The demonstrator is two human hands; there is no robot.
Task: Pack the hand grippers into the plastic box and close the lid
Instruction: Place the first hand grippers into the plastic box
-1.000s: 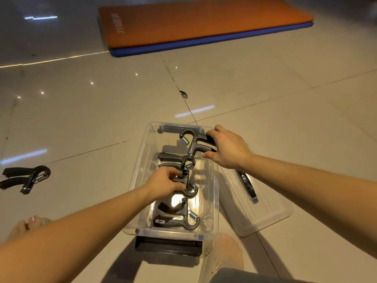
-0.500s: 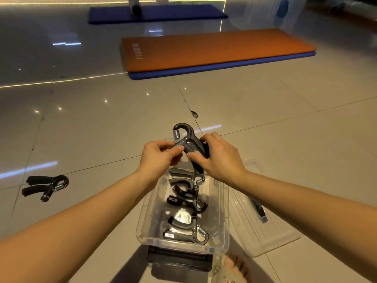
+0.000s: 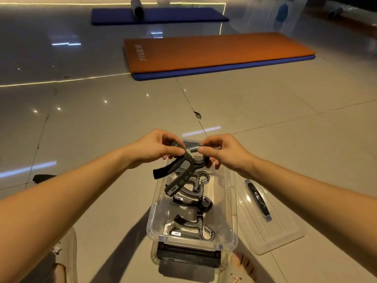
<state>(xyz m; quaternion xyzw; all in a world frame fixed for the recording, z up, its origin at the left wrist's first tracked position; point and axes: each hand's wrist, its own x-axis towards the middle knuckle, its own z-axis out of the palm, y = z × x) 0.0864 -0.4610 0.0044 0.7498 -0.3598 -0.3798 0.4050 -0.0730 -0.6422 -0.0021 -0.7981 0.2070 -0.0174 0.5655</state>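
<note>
One hand gripper (image 3: 175, 166) was held over the plastic box (image 3: 156, 213), pinched at its spring end by the left hand (image 3: 157, 148) and the right hand (image 3: 224, 151). Three grippers (image 3: 192, 202) were laid inside. One lid (image 3: 283, 238) was set just beside the box.

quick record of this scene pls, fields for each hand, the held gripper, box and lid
left hand: pinches the held gripper beside its spring
right hand: pinches the spring's other end
held gripper: above the plastic box's far end
plastic box: open, three grippers inside
lid: on the floor, right of the box
status: lid not yet on
</note>
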